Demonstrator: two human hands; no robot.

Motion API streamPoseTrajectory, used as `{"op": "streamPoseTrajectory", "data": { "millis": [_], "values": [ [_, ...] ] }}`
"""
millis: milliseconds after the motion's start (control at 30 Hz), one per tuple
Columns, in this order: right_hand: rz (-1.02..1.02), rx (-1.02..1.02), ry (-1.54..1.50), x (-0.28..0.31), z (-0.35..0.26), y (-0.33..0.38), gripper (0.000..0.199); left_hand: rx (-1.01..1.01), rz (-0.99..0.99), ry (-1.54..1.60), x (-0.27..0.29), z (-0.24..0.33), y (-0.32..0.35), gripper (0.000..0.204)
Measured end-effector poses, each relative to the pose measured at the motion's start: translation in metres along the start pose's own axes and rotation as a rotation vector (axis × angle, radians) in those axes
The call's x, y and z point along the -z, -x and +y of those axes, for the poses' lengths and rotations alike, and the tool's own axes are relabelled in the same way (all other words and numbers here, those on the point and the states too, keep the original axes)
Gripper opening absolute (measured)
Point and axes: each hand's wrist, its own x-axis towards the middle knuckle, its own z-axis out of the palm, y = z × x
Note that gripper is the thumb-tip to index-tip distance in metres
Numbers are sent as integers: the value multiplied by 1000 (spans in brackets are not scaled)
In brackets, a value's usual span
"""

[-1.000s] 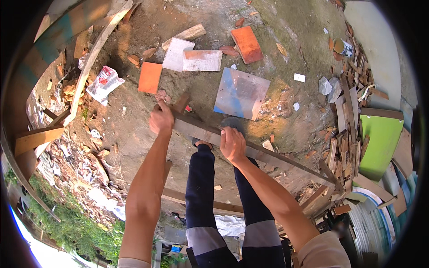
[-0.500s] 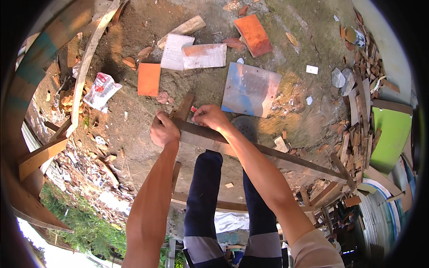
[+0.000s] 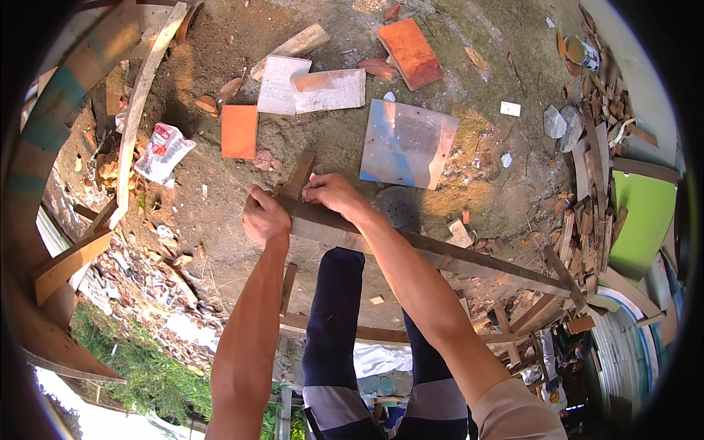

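A long dark wooden beam (image 3: 440, 253) slants from the middle down to the right, in front of my knees. My left hand (image 3: 265, 215) is closed around its left end, thumb up. A shorter wooden piece (image 3: 299, 174) sticks out beyond the beam, crossing it at that end. Beside this crossing, my right hand (image 3: 334, 195) pinches a small reddish-pink thing (image 3: 312, 176), mostly hidden by the fingers, so its kind is unclear. My right wrist lies just over the beam.
Orange tiles (image 3: 240, 132), pale boards (image 3: 330, 91) and a blue-grey square panel (image 3: 411, 143) lie on the ground ahead. A plastic bag (image 3: 163, 154) lies at left. Scrap wood (image 3: 587, 213) and a green panel (image 3: 642, 220) stand at right.
My right hand has shifted slightly left, closer to the crossing piece, and less of the reddish thing shows. My left hand still grips the beam end.
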Motion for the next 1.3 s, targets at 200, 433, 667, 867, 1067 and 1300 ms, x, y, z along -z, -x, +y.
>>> {"op": "streamPoseTrajectory", "data": {
  "millis": [200,433,667,867,1067,1300],
  "values": [
    [-7,-265,219,1,-21,-5,23,-23,6,-40,0,3,0,60],
    [34,-400,157,-6,-29,-9,18,-5,19,-77,0,6,2,58],
    [130,-327,-365,0,-39,-11,22,-27,2,-65,-3,1,-1,55],
    [326,-200,38,3,-58,-18,22,-39,-8,-105,2,12,2,55],
    [85,-357,168,-6,-8,-3,13,-83,19,-51,1,5,1,55],
    [30,-400,192,-7,-17,-10,14,-84,21,-92,0,9,3,54]
  ]
}}
